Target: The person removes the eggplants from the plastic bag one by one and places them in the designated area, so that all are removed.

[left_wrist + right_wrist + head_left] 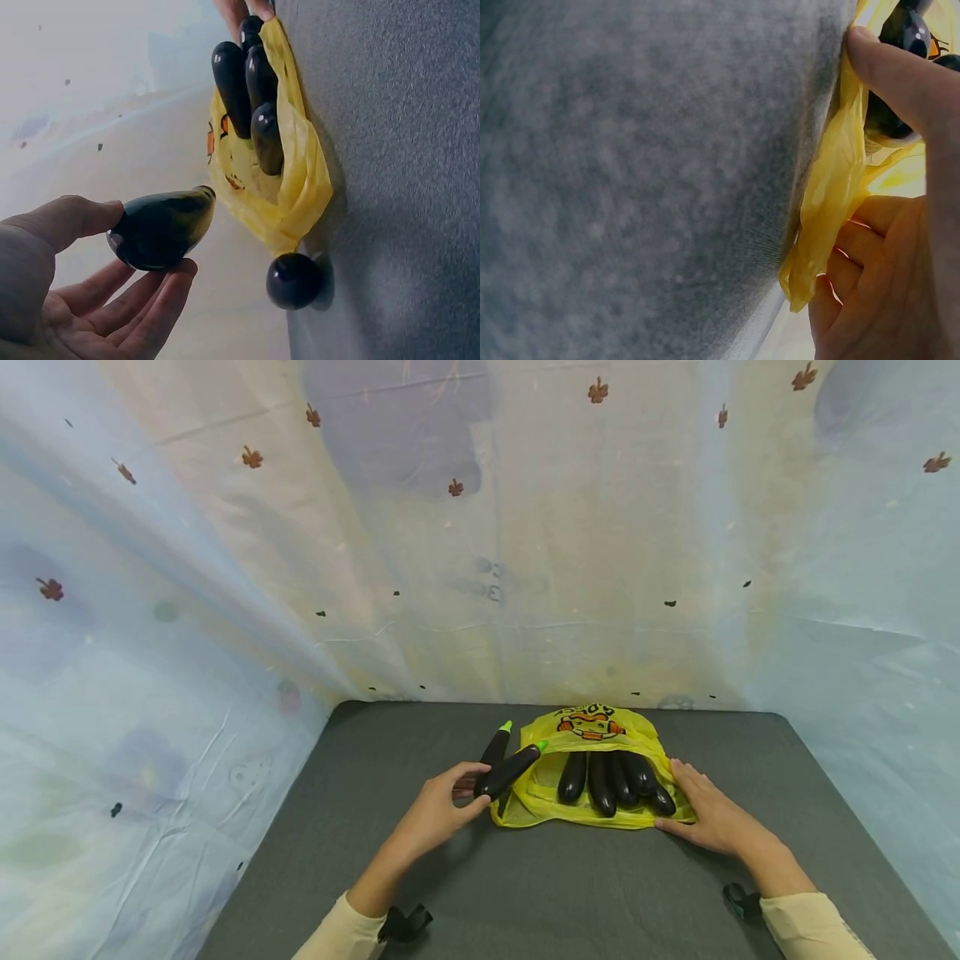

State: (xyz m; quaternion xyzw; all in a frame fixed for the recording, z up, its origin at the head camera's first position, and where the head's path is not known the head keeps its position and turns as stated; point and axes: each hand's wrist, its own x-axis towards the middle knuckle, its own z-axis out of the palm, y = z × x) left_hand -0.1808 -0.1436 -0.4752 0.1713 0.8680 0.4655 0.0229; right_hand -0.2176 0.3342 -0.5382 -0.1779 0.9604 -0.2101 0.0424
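An aubergine (pixel 512 770) is gripped by the left hand (pixel 441 803), thumb opposed to fingers, its long axis aimed at two o'clock. The right edge of the bag (pixel 642 735) is touched by the right hand (pixel 712 818), fingers spread. From the left fingers, the bag's near-facing mouth is found at three o'clock, more aubergines (pixel 602 785) held inside. At eleven o'clock from the gripped one, a loose aubergine (pixel 496 748) is supported by the worktop (pixel 570 893).

Both arms (pixel 381 870) reach forward: left hand (pixel 442 806) pinching, thumb (pixel 82 216) opposite fingers (pixel 161 313), right hand (pixel 716 820) spread wide!
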